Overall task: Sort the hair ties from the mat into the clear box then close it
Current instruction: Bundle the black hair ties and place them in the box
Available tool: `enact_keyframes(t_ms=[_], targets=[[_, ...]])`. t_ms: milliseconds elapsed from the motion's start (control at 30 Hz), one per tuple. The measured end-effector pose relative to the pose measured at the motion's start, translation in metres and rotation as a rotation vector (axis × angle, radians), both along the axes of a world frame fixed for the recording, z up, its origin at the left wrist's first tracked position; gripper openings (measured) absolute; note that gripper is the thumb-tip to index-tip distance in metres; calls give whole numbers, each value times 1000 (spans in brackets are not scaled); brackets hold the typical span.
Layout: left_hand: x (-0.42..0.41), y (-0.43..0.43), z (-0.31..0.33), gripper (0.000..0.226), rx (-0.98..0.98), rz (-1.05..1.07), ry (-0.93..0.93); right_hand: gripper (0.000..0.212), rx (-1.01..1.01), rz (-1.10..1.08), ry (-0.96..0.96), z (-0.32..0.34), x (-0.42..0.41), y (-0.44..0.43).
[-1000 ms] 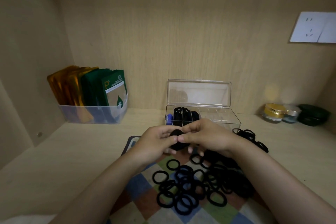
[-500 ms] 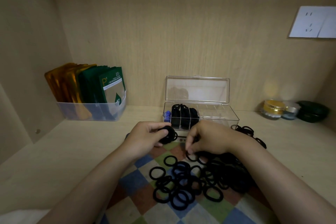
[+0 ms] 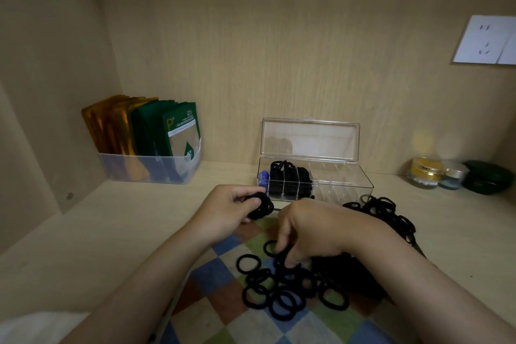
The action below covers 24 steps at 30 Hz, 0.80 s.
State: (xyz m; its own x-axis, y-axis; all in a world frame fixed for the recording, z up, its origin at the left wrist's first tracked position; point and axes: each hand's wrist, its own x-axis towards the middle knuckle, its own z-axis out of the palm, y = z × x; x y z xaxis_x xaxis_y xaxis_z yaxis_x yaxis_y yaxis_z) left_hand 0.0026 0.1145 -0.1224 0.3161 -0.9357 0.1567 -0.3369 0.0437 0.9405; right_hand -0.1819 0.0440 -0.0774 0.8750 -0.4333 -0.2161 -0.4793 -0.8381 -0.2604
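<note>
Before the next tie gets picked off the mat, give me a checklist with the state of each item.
1. Box lid open: ok, it stands upright at the back.
2. Free compartments: ok, the right ones look empty; the left ones hold ties.
3. Left hand has its bundle secure: ok, fingers wrap a stack of ties.
4. Right hand on a tie: cannot tell, fingertips are down in the loose ties but no pinch shows.
5. Ties all on the mat: not ok, some lie on the shelf right of the box.
6. Path from hands to box: ok, nothing stands between.
</note>
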Motion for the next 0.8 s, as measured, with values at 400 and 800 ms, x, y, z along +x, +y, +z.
enact_keyframes(t_ms=[400,800], targets=[[-8,1,-3,28,-21,35,43,13,476,-167,-393,-1,-7,-18],[-24,1,0,28,12,29,331,4,522,-287,-772,-9,11,-16]])
